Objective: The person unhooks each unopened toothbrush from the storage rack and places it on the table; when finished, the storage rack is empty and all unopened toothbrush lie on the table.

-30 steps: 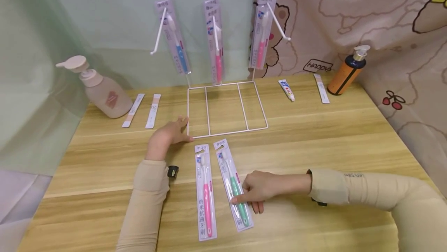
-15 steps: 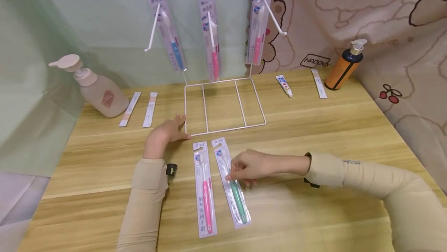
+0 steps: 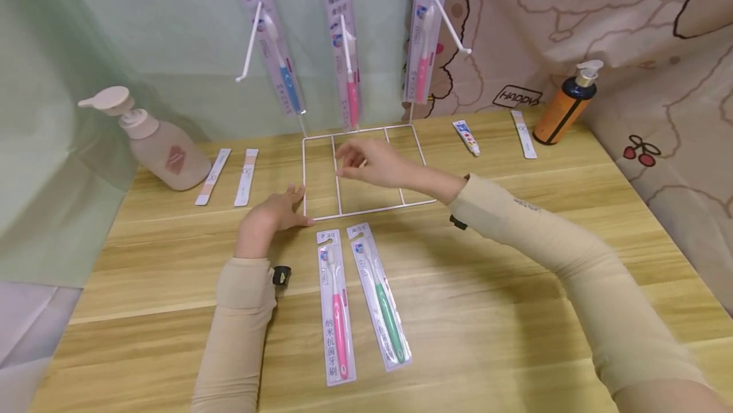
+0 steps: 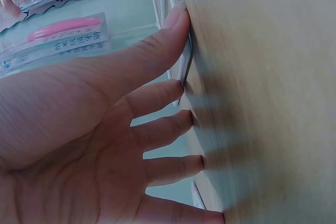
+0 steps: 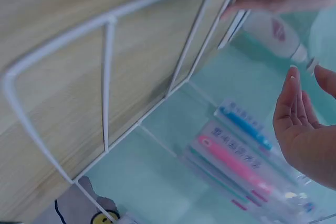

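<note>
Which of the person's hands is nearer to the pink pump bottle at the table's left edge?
Left. The left hand rests on the table at the white wire rack's front left corner, closer to the pink pump bottle. The right hand hovers over the rack's middle, farther away.

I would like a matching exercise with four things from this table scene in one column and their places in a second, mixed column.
Things:
1. green packaged toothbrush
2. orange pump bottle
3. beige pump bottle
4. blue packaged toothbrush

Places:
A. far left of the wooden table
B. hanging on the left hook of the white wire rack
C. flat on the table, near edge
D. far right corner

Pairs: 1-C, 2-D, 3-A, 4-B
</note>
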A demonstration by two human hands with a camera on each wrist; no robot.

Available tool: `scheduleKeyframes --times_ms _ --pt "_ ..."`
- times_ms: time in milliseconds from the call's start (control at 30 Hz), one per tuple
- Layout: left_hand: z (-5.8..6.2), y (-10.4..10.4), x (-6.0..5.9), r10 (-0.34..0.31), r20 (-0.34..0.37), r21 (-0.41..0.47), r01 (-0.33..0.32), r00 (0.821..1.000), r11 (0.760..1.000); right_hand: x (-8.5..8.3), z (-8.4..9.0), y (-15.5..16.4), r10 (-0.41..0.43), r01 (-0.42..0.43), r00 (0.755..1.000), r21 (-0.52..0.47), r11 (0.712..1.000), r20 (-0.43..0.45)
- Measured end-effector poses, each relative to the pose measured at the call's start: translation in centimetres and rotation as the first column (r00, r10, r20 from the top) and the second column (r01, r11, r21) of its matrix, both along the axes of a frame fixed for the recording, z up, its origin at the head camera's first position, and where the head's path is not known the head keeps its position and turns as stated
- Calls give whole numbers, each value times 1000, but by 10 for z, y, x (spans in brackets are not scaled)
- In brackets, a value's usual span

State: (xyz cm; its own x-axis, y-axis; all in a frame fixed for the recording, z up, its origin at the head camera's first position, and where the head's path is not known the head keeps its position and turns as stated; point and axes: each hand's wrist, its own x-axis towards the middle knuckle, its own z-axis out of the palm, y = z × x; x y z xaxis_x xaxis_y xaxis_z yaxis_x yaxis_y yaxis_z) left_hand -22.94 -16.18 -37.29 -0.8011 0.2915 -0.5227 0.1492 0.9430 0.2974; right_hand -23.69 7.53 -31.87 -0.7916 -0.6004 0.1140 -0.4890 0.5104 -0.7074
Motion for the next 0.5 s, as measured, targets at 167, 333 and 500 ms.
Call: scheduleKeyframes --times_ms 167,333,500 --pt "2 -1 0 5 5 -10 -5 1000 1000 -29 9 -23 -44 42 998 40 998 35" --pt "10 3 6 6 4 -18 -6 1000 1000 -48 13 -45 -48 45 998 55 997 44" --pt "7 3 6 -6 -8 -11 6 1000 1000 -59 14 -64 -56 50 996 76 996 73"
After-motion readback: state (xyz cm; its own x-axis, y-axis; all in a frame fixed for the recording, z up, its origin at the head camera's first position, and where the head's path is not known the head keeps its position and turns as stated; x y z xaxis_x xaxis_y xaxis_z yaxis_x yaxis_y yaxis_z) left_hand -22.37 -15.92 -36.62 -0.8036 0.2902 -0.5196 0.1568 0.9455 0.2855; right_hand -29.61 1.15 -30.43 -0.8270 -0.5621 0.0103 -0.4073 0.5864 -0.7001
